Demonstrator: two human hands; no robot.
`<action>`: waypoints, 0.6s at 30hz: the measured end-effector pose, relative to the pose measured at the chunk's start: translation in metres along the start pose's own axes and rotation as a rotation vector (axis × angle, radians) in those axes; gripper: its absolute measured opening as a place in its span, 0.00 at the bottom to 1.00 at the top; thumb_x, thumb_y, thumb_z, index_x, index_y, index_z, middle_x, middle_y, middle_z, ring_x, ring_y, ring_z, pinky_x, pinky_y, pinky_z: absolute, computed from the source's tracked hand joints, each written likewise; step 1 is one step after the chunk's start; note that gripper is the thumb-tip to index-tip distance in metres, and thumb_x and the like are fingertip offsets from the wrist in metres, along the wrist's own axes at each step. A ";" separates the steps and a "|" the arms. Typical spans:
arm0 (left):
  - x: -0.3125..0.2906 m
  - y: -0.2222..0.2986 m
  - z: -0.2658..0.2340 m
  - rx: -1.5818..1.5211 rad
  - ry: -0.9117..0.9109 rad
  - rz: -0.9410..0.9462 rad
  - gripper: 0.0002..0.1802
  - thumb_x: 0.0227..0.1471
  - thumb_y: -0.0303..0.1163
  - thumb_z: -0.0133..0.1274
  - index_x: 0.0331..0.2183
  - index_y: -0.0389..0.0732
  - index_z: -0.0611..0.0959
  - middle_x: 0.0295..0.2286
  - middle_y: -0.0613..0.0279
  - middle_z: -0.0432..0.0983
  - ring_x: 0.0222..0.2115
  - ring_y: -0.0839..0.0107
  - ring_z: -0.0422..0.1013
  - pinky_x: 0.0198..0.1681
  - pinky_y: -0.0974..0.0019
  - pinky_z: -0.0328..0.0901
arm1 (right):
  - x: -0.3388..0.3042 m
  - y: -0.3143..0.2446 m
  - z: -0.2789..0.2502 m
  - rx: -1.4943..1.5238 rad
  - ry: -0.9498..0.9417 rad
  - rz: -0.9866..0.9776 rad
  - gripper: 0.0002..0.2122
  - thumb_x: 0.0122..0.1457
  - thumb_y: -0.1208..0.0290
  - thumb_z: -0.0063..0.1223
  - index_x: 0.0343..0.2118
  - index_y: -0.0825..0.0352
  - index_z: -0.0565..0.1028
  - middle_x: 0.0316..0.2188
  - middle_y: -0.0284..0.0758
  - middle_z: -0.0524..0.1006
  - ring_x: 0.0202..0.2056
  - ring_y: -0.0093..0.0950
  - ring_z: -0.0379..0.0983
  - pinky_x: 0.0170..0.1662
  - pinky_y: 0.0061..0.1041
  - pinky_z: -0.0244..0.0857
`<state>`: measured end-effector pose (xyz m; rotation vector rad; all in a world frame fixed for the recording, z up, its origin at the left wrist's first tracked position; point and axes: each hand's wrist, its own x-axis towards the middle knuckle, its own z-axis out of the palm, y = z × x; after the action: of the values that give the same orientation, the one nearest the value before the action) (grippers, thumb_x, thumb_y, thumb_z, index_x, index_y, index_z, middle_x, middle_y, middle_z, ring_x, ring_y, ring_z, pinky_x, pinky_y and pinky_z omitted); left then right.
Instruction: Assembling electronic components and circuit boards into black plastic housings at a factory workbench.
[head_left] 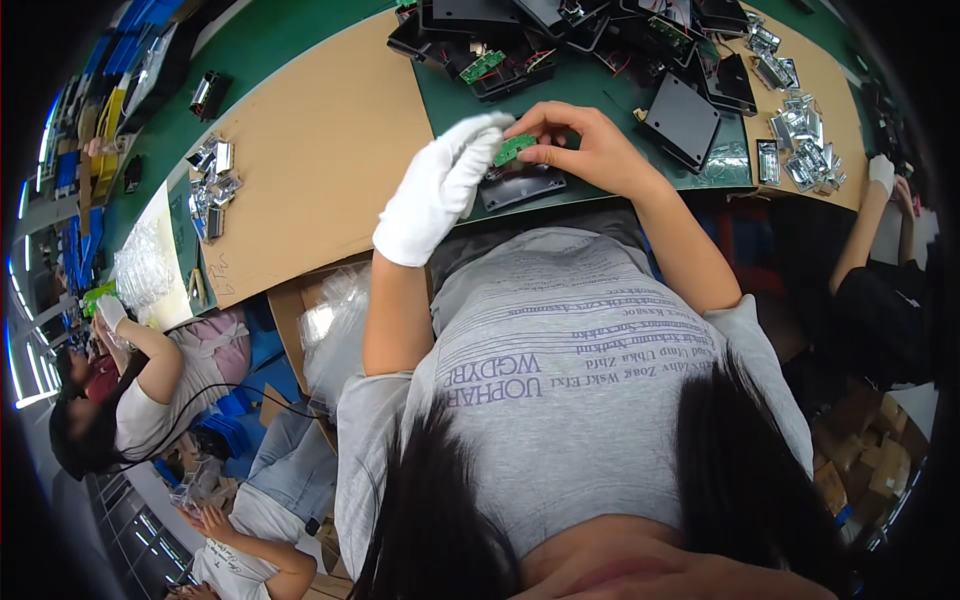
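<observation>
Your left hand (pixel 437 190) wears a white glove; its fingertips pinch the left end of a small green circuit board (pixel 514 148). Your right hand (pixel 585 145) is bare, thumb and fingers closed narrow on the board's right end. So both hands hold the same board, lifted just above a black plastic case (pixel 523 185) that lies at the near edge of the green table (pixel 600 95). Board looks roughly level, slightly tilted; details on it too small to tell.

Behind your hands: a pile of open black cases with wires and more green boards (pixel 483 66). To the right of it, a flat black lid (pixel 681 120), tilted. Further right, a heap of small silver metal parts (pixel 800 135) on a brown cardboard sheet (pixel 838 90). A second, bigger cardboard sheet (pixel 310 150) covers the table on your left, with a few silver parts (pixel 212 180) at its far-left edge.

Another person's gloved hand (pixel 881 172) shows at the right rim, well apart from yours. More people sit lower left.
</observation>
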<state>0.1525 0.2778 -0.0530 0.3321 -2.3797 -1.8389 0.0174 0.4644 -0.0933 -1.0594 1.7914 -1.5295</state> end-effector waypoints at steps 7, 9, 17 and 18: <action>-0.006 -0.019 0.022 0.225 0.116 -0.129 0.15 0.63 0.38 0.54 0.43 0.37 0.85 0.27 0.61 0.84 0.25 0.72 0.74 0.30 0.66 0.69 | -0.010 0.018 0.012 -0.398 0.234 -0.314 0.12 0.53 0.77 0.68 0.41 0.61 0.85 0.27 0.27 0.79 0.28 0.19 0.64 0.32 0.16 0.61; -0.006 -0.023 0.031 0.301 0.189 -0.105 0.14 0.62 0.37 0.55 0.42 0.38 0.86 0.27 0.61 0.84 0.24 0.72 0.74 0.29 0.66 0.68 | -0.011 0.023 0.018 -0.453 0.293 -0.355 0.12 0.53 0.76 0.67 0.41 0.60 0.85 0.27 0.25 0.79 0.27 0.19 0.64 0.31 0.16 0.61; -0.012 0.004 0.035 -0.075 0.516 -0.171 0.08 0.54 0.35 0.62 0.34 0.42 0.87 0.22 0.62 0.81 0.17 0.68 0.72 0.23 0.63 0.67 | -0.009 0.021 0.026 -0.381 0.429 -0.289 0.10 0.55 0.70 0.67 0.41 0.56 0.86 0.25 0.23 0.79 0.26 0.19 0.64 0.29 0.18 0.60; -0.015 0.008 0.032 -0.074 0.514 -0.170 0.08 0.54 0.35 0.62 0.34 0.42 0.87 0.22 0.62 0.81 0.17 0.68 0.72 0.23 0.63 0.67 | -0.010 0.020 0.026 -0.381 0.432 -0.288 0.10 0.55 0.70 0.67 0.41 0.56 0.86 0.25 0.23 0.79 0.26 0.19 0.64 0.29 0.18 0.60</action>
<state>0.1587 0.3132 -0.0525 0.8996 -1.9766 -1.6421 0.0396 0.4597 -0.1185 -1.2831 2.3827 -1.7272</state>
